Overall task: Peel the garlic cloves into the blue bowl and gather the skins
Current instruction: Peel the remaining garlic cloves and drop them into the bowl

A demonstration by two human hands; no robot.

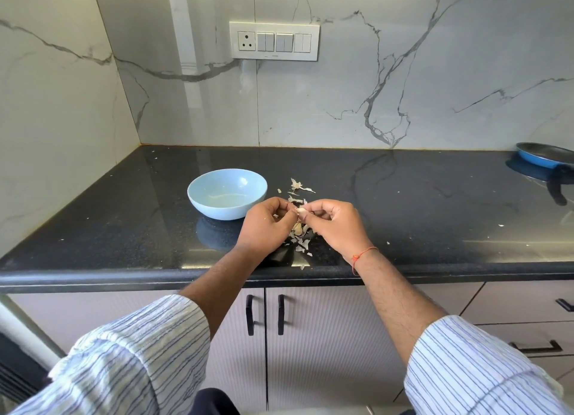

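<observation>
A black speckled countertop (403,215) spans the scene, backed by a white marble-patterned wall (372,97) with grey veining. A white switch panel (274,41), comprising one socket at its left end and three switch modules, is mounted on the far wall above the counter. A blue frying pan (542,158) with a black handle sits at the far right, and cabinet doors with black handles (250,314) occupy the space below the near counter edge.

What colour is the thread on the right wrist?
Orange-red, a thin thread tied round the right wrist; the head view shows it.
</observation>
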